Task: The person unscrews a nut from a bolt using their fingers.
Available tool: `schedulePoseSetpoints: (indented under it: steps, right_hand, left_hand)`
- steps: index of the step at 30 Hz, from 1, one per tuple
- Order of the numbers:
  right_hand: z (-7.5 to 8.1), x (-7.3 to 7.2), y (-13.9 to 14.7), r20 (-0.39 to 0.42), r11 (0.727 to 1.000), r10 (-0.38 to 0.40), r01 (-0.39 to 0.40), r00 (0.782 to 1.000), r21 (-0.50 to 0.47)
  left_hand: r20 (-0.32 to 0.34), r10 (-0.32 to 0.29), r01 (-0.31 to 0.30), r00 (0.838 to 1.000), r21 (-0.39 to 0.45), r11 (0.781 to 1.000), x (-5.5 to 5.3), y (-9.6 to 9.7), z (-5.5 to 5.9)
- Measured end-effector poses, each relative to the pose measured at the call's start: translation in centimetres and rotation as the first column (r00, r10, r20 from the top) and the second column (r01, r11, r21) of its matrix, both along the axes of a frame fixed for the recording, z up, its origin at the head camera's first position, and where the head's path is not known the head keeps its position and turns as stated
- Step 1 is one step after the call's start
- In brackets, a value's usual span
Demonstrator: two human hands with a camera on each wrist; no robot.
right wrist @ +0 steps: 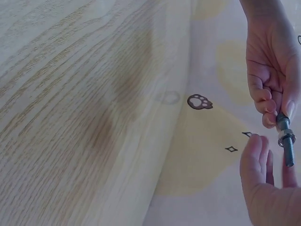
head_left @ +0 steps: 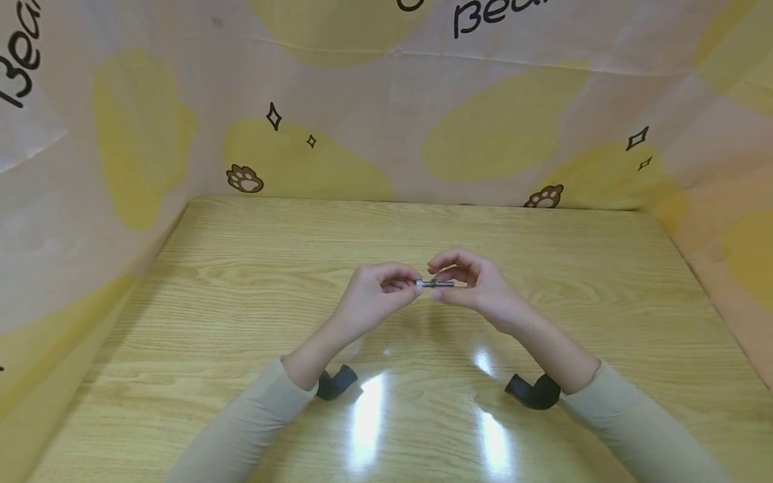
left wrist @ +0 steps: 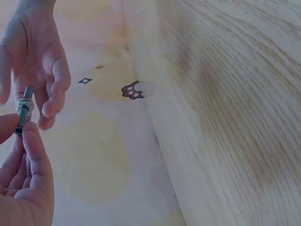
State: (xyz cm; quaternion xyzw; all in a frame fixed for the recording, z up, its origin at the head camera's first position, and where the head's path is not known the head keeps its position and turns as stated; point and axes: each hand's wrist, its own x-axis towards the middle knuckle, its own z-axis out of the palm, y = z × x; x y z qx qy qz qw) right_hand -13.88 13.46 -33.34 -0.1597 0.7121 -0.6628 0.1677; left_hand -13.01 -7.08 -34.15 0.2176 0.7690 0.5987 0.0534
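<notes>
My left hand (head_left: 377,295) pinches a metal bolt (head_left: 445,284) by its head end, between thumb and fingers, above the table. The shank points to the right. Partway along it sits a nut (right wrist: 286,133) with a washer (right wrist: 287,139) beside it, also visible in the left wrist view. Around the free end of the bolt, my right hand (head_left: 483,288) holds its thumb and fingers apart, with a gap between them and the nut. In the right wrist view the threaded end (right wrist: 289,157) shows bare past the washer.
The wood-grain table (head_left: 241,322) lies below both hands. Patterned cloth (head_left: 338,100) stands along its back and sides. Black curved pieces stick out at the wrists, one by the left sleeve (head_left: 338,382) and one by the right sleeve (head_left: 534,391).
</notes>
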Motion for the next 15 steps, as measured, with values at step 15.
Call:
schedulePoseSetpoints:
  steps: [15]
  right_hand:
    - [0.60, 0.10, -0.02, 0.029, 1.000, 0.016, -0.017, 0.999, 0.010]
  left_hand:
    - [-0.017, 0.021, -0.022, 1.000, -0.012, 1.000, 0.35, 0.05, 0.57]
